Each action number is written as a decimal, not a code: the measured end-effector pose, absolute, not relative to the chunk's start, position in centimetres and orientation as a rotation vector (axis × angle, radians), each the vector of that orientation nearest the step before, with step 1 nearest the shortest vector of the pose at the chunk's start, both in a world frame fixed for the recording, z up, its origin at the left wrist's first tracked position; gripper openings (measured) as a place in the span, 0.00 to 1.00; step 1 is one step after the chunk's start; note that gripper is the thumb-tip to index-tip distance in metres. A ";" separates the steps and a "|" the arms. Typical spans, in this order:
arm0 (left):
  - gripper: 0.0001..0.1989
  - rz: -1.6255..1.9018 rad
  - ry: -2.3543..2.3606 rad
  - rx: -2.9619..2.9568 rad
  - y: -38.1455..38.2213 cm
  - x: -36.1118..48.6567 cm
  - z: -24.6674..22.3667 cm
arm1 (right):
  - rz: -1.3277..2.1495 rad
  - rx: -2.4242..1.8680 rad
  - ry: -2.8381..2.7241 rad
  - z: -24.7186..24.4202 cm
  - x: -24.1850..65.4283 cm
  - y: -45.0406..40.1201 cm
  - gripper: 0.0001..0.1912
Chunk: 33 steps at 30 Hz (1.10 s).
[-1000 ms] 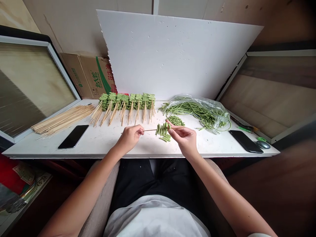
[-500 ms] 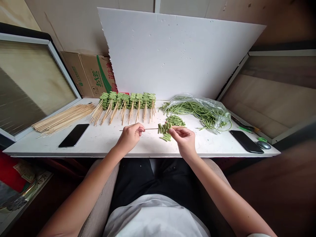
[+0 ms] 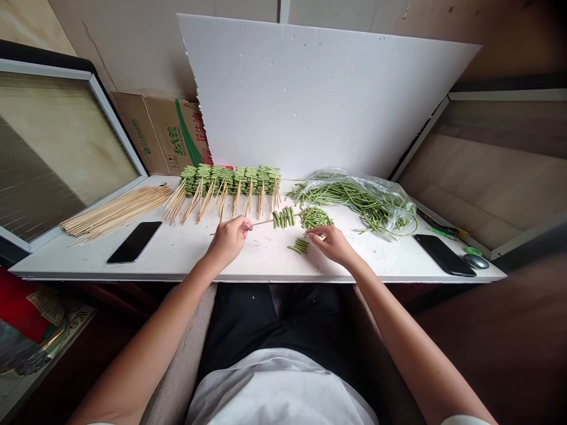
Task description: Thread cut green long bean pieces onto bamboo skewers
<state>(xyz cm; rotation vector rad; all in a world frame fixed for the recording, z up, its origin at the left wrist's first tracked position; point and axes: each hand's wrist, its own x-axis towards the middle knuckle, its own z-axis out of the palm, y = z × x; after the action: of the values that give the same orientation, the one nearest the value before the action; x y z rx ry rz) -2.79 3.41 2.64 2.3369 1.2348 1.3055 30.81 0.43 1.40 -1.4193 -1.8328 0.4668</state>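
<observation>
My left hand [image 3: 231, 237] is closed round the lower end of a bamboo skewer [image 3: 263, 222], which slants up to the right above the table. Several short green bean pieces [image 3: 283, 217] are threaded side by side near its far end. My right hand [image 3: 331, 243] is off the skewer, its fingertips drawn together in a pinch; whether anything sits between them is hidden. Just left of those fingertips lies a small group of cut bean pieces [image 3: 298, 245]. Beyond it is a larger heap of cut pieces [image 3: 316, 218].
Finished bean skewers [image 3: 239, 180] are stacked at the back, sticks forward. Bare skewers [image 3: 117, 212] and a phone [image 3: 134, 242] lie left. Long beans [image 3: 341, 195] in a plastic bag [image 3: 394, 203], another phone [image 3: 445, 255] and a grey oval object [image 3: 476, 261] are right. A white board [image 3: 328, 100] stands behind.
My right hand has let go of the skewer's bean end and moved down toward the cut pieces. The skewer, in my left hand, has shifted left and tilted up.
</observation>
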 end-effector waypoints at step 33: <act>0.11 1.214 1.261 2.400 2.8 -2.8 3.2 | 1.158 -0.873 -1.019 4.4 29.0 -1.1 0.20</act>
<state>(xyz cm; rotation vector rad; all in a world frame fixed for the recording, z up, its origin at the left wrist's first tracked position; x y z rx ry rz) -2.82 2.79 3.24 2.3997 1.2605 1.2141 28.97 -1.15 4.40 -0.8729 -1.0187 1.1583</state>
